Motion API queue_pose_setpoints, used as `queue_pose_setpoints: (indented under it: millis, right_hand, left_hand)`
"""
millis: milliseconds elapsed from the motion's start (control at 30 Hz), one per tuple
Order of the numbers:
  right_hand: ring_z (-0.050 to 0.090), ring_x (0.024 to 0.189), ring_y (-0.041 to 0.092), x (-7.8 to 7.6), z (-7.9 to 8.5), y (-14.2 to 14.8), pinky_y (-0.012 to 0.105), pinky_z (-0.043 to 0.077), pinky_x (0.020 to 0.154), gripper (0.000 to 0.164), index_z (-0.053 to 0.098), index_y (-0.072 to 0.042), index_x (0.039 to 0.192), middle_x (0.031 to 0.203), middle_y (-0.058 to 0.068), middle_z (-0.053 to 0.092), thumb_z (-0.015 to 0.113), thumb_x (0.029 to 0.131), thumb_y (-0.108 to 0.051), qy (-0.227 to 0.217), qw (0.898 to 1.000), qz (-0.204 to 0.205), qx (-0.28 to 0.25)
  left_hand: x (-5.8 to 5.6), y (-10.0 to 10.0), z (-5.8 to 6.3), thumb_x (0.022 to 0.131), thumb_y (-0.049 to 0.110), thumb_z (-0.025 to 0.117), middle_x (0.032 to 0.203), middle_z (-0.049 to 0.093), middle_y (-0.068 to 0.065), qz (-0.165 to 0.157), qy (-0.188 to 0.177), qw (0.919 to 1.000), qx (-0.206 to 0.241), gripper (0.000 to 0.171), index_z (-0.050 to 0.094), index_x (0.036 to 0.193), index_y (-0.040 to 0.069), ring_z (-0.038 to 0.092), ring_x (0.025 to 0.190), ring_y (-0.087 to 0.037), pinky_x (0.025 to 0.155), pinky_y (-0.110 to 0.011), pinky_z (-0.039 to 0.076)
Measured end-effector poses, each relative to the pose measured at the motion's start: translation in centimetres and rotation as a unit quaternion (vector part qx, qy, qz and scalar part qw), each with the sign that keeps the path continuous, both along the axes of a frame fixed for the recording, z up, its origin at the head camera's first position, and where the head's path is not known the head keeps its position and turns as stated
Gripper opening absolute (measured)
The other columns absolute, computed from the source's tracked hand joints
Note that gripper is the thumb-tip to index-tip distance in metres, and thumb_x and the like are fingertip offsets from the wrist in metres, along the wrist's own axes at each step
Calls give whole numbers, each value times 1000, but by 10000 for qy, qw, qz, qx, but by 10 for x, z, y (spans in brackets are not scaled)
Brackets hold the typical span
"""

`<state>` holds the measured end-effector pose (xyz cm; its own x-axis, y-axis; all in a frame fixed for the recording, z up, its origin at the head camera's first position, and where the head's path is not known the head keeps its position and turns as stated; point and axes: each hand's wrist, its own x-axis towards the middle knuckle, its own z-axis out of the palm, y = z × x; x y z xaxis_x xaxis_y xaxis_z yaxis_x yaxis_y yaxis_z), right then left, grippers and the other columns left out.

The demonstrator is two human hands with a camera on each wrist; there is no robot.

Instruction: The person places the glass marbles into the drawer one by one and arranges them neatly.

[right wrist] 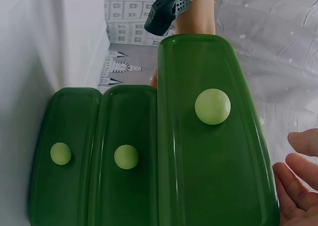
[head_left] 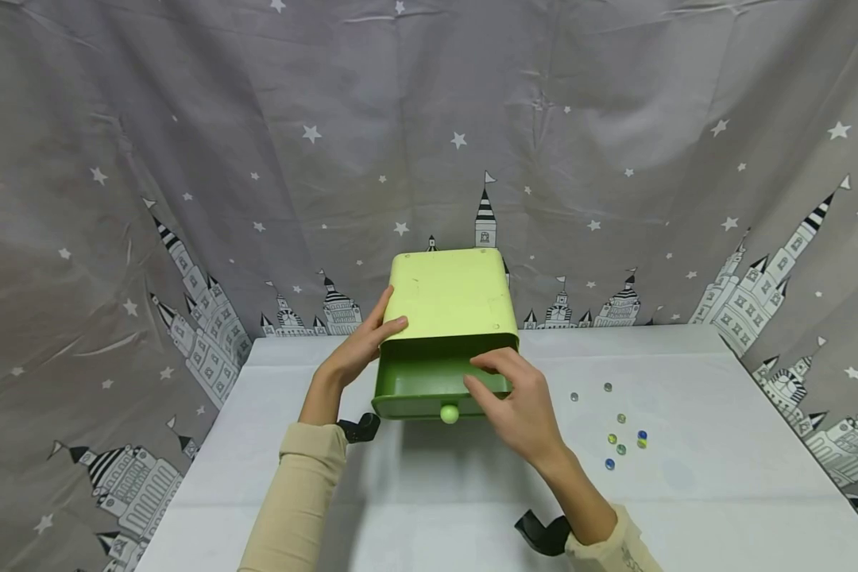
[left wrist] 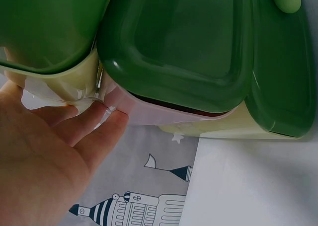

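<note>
A small chest of drawers (head_left: 449, 294) with a pale yellow-green top stands in the middle of the white table. Its top drawer (head_left: 415, 407), dark green with a round light-green knob (head_left: 449, 414), is pulled out. My left hand (head_left: 353, 349) presses against the chest's left side, thumb lying on the top edge; the fingers (left wrist: 102, 131) stretch along the side wall. Over the right part of the pulled-out drawer is my right hand (head_left: 518, 401), thumb and index finger apart with nothing showing between them. In the right wrist view, two lower drawers (right wrist: 124, 121) sit pushed in, each with its knob.
Several glass marbles, among them a blue marble (head_left: 610, 464) and a yellowish marble (head_left: 612, 438), lie scattered on the table (head_left: 701, 397) to the right of the chest. Behind the table hangs a grey curtain (head_left: 329, 183) printed with stars and castles.
</note>
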<state>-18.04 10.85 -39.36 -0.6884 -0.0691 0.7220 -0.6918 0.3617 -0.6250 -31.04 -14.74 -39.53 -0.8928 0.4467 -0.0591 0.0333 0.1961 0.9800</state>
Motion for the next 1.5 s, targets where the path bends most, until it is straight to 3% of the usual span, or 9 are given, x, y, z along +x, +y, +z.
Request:
queue_pose_setpoints:
  millis: [267,500,600,833,1200,1500]
  right_hand:
    - [65,93,23,6,-2,8,35,52,82,21,72,2,100,96,11,68,78,80,5,-28,10000,-34,-31]
    - [64,90,26,10,-3,22,32,51,81,25,72,2,100,96,11,68,79,77,8,52,9998,-181,-82]
    - [64,89,27,11,-5,29,26,50,82,27,72,1,100,97,10,68,80,75,8,138,9994,-299,-77]
    - [64,92,22,17,-10,47,19,48,84,23,73,0,101,99,9,69,78,79,6,-64,9988,-477,26]
    - [62,89,16,24,-20,81,17,46,83,28,74,-4,100,98,3,69,79,76,10,-84,9959,-881,164]
    - [61,87,14,29,-40,101,14,46,83,29,74,-5,97,95,2,68,80,73,11,-303,9928,-1139,202]
  left_hand:
    - [19,6,24,102,33,49,163,-14,-3,-69,10,10000,15,81,-9,159,30,-4,148,-33,109,-69,11]
    - [1,1,3,102,35,49,163,-15,2,-19,16,10000,-27,79,-7,158,37,-6,148,-29,110,-68,12]
    - [-1,0,-1,102,38,50,163,-14,5,14,42,10000,-33,78,-6,157,42,-5,148,-28,109,-69,11]
    - [0,0,-3,100,45,53,162,-11,9,83,100,9999,-22,76,-1,155,49,-3,148,-26,109,-69,10]
    - [0,0,-3,101,43,52,162,-12,8,77,69,9999,-12,76,-2,155,49,-3,148,-27,109,-70,9]
    - [-1,-1,-4,101,42,51,162,-13,8,74,50,10000,-15,77,-3,156,47,-3,148,-28,109,-69,9]
